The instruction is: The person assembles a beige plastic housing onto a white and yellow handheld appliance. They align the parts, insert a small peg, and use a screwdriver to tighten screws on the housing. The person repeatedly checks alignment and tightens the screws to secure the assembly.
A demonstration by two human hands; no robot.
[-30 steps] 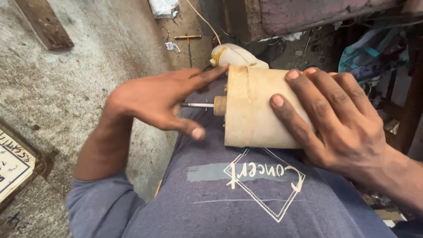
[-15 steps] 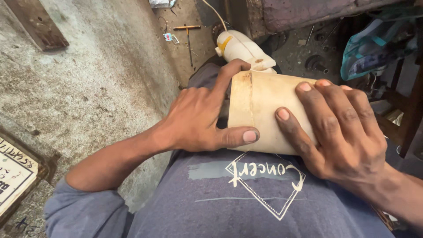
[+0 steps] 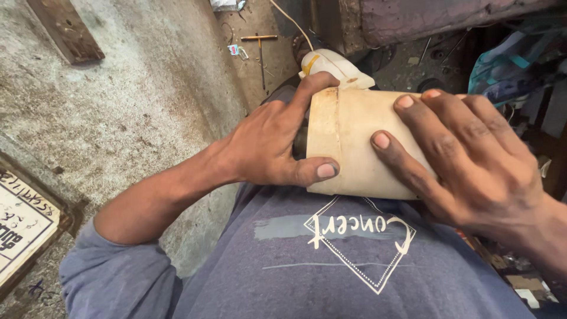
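Note:
A cream-coloured cylindrical housing (image 3: 360, 145) lies sideways against my blue-grey shirt (image 3: 331, 266). My left hand (image 3: 269, 145) cups its left end, thumb along the lower rim and fingers over the top edge, hiding the shaft at that end. Over the body of the housing my right hand (image 3: 466, 159) presses with fingers spread. Behind the housing a white and yellow plastic object (image 3: 331, 64) with a cord peeks out.
A rough concrete surface (image 3: 130, 100) fills the left side, with a wooden strip (image 3: 62, 32) at top left and a printed board (image 3: 23, 227) at lower left. A T-handled tool (image 3: 260, 41) lies on the floor above. Dark clutter and a teal bag (image 3: 508, 65) sit at right.
My left hand moved from hovering near the protruding shaft to gripping the housing's left end, covering the shaft. The right hand stayed on the housing.

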